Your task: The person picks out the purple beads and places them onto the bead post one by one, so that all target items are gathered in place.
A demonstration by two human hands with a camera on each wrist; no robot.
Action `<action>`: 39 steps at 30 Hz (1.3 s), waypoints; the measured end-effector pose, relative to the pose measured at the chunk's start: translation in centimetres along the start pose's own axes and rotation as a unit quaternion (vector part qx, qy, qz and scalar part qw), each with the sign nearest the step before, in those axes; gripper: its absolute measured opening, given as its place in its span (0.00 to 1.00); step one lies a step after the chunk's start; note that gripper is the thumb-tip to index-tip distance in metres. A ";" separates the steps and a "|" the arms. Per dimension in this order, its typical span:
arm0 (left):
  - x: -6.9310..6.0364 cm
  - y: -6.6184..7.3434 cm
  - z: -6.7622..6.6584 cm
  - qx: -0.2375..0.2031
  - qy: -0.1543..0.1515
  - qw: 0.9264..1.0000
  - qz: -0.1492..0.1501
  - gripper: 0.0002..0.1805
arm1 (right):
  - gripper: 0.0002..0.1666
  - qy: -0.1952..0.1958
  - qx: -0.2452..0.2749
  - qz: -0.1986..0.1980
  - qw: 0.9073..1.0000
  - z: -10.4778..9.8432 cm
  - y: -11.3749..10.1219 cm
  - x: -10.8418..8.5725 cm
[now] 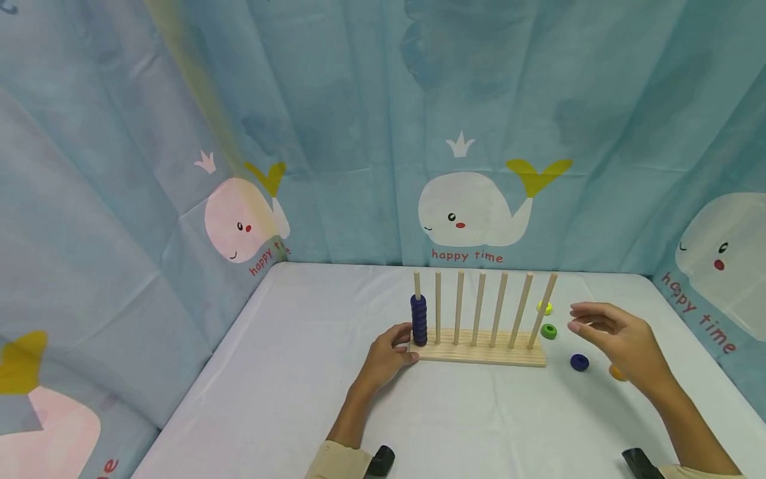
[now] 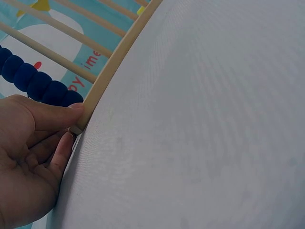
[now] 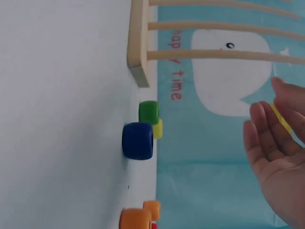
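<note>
A wooden peg rack point(image 1: 479, 356) with several upright pegs stands on the table. On its leftmost peg is a stack of dark blue beads point(image 1: 419, 320); the other pegs are bare. My left hand point(image 1: 387, 358) grips the left end of the base, with the thumb point(image 2: 62, 114) against the wood beside the lowest beads. To the right of the rack, my right hand point(image 1: 622, 342) hovers with bent, loose fingers and nothing visible between them. Nearest to it lie a dark blue bead point(image 1: 579, 362) and an orange bead point(image 1: 618, 373), partly hidden by the hand.
A green bead point(image 1: 548, 331) and a yellow bead point(image 1: 544, 308) lie just right of the rack. The right wrist view also shows a second orange bead point(image 3: 152, 209) and a sliver of red point(image 3: 154, 226). A blue whale-print curtain point(image 1: 359, 133) stands behind the white table point(image 1: 287, 372).
</note>
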State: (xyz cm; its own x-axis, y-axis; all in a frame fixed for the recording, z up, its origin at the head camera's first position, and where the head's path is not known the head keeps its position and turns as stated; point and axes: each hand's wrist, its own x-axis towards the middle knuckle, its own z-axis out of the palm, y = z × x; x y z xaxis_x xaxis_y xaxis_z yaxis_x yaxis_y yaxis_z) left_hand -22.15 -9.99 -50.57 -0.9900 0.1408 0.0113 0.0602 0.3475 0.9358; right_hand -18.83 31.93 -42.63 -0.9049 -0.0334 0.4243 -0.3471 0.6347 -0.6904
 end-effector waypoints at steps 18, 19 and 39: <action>0.1 -0.1 0.0 -0.003 -0.002 1.000 0.004 0.34 | 0.31 -0.113 -0.032 0.068 0.991 -1.0 3.6 -0.7; 0.0 -0.1 0.0 -0.002 -0.002 1.000 0.003 0.34 | 0.31 -0.121 -0.030 0.071 0.990 -1.0 3.8 -0.6; 0.1 -0.3 0.0 -0.004 -0.001 1.000 0.008 0.35 | 0.36 -0.214 -0.030 0.101 0.971 -1.1 5.6 -0.6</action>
State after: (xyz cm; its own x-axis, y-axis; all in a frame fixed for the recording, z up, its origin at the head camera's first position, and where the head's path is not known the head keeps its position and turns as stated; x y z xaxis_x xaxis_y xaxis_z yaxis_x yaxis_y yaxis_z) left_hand -22.24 -10.10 -50.84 -0.9888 0.1471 0.0254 0.0744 0.3379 0.9383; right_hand -19.98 36.35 -46.08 -0.9771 -0.2126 -0.0072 -0.1482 0.7046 -0.6939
